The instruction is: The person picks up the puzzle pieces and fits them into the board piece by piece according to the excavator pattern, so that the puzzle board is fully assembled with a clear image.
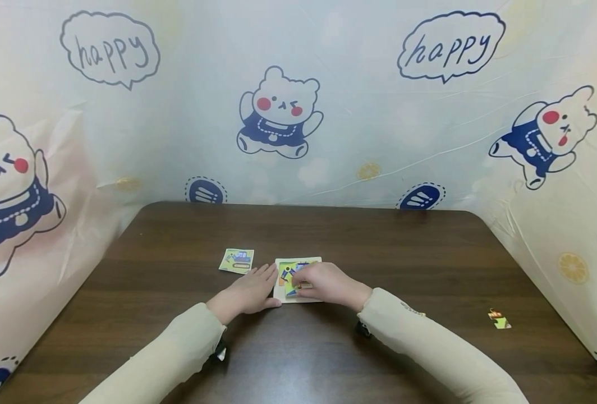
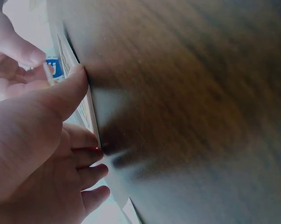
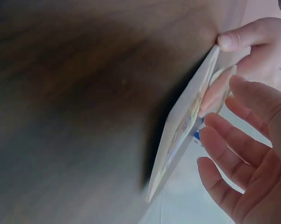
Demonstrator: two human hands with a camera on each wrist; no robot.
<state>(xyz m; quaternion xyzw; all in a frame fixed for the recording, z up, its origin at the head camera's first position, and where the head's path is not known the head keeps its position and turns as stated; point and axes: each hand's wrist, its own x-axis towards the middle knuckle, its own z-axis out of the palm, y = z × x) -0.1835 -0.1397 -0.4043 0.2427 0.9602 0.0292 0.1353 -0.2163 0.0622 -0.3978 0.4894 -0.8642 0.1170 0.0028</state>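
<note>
A jigsaw board [image 1: 279,297] with a pale border and a colourful picture lies on the table between the hands. My left hand [image 1: 248,293] rests at its left edge with fingers extended, the thumb touching the near corner. Over the board, my right hand [image 1: 331,282] pinches a thin puzzle piece [image 3: 233,71] between thumb and fingers. That piece is tilted above the board's surface in the right wrist view. The right hand covers much of the board's right part in the head view.
A small picture card [image 1: 237,260] lies beyond the left hand. Far to the right is a loose puzzle piece [image 1: 500,321]. Something small and colourful [image 1: 422,314] shows beside the right sleeve. A printed cloth [image 1: 359,123] hangs behind the brown table [image 1: 379,241].
</note>
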